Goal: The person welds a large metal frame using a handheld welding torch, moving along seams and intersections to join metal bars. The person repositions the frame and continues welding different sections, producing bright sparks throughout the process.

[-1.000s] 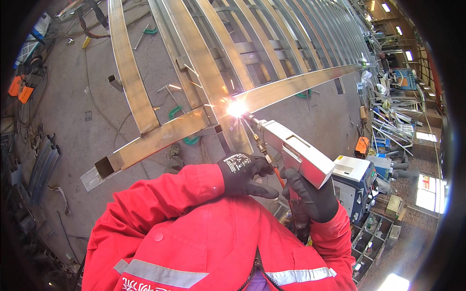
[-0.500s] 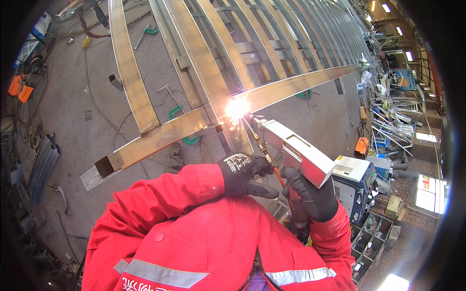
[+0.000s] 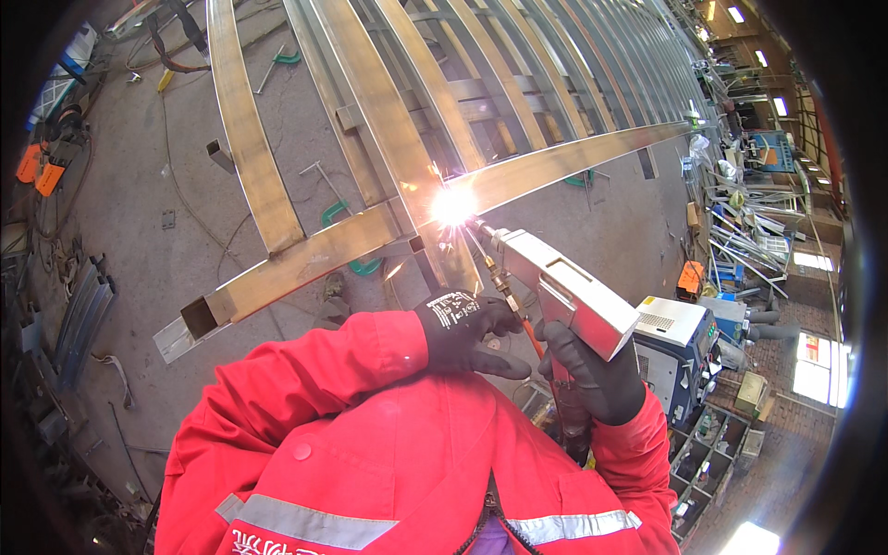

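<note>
My right hand (image 3: 599, 372), in a black glove, is wrapped round the rear of a boxy silver-white welding gun (image 3: 564, 287). The gun's nozzle ends at a bright glare with sparks (image 3: 453, 205) on a joint between metal tubes. A thin brass-fitted feed tube (image 3: 499, 277) runs beside the gun into an orange-red hose (image 3: 534, 340). Next to that hose is my left hand (image 3: 467, 333), also black-gloved, its thumb stretched apart from the fingers. Whether its fingertips touch the hose is hard to see. Under the glare lies a rectangular tube (image 3: 305, 257) crossing several long tubes (image 3: 375, 97).
Green clamps (image 3: 335, 213) sit by the frame. An offcut tube (image 3: 219, 155) and cables lie on the grey floor. To the right stand a white-and-dark machine (image 3: 675, 342), a sectioned bin (image 3: 708, 453) and piled metal scraps (image 3: 754, 245). Orange pieces (image 3: 48, 178) lie far left.
The glare and its sparks have changed shape slightly, with sparks now flying further up and to the lower left. Both hands and the welding gun look nearly unmoved.
</note>
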The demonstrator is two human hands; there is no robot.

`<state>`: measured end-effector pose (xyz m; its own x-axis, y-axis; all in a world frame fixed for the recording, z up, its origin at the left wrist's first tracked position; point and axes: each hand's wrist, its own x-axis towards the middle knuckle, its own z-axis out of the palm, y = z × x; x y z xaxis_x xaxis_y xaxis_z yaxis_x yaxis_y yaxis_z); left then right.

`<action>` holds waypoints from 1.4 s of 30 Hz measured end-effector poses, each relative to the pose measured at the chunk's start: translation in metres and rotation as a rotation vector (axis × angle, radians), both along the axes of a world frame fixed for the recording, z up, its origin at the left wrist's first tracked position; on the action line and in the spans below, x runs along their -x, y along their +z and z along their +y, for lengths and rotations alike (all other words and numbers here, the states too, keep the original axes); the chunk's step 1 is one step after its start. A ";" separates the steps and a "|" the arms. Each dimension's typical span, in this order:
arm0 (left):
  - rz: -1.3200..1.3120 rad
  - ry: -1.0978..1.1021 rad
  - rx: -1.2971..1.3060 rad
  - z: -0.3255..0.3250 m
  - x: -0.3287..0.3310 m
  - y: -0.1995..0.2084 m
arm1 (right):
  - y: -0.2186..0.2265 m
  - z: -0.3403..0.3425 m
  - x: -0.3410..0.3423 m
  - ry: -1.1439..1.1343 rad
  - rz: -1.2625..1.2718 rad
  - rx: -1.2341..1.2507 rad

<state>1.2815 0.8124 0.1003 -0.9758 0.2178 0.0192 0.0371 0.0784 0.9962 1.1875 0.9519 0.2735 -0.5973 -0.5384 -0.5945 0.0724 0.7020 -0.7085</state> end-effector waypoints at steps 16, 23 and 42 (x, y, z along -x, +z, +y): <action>0.012 -0.016 0.017 -0.003 0.001 0.001 | -0.002 0.004 -0.001 -0.029 -0.007 0.028; -0.002 -0.045 0.033 -0.005 0.001 0.003 | -0.004 0.007 0.001 0.003 -0.002 0.011; 0.083 -0.016 0.072 -0.004 0.001 0.003 | 0.001 0.003 -0.004 -0.020 0.001 0.024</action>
<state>1.2805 0.8085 0.1029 -0.9678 0.2374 0.0832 0.1208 0.1485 0.9815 1.1915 0.9547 0.2744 -0.6084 -0.5405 -0.5812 0.0859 0.6832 -0.7252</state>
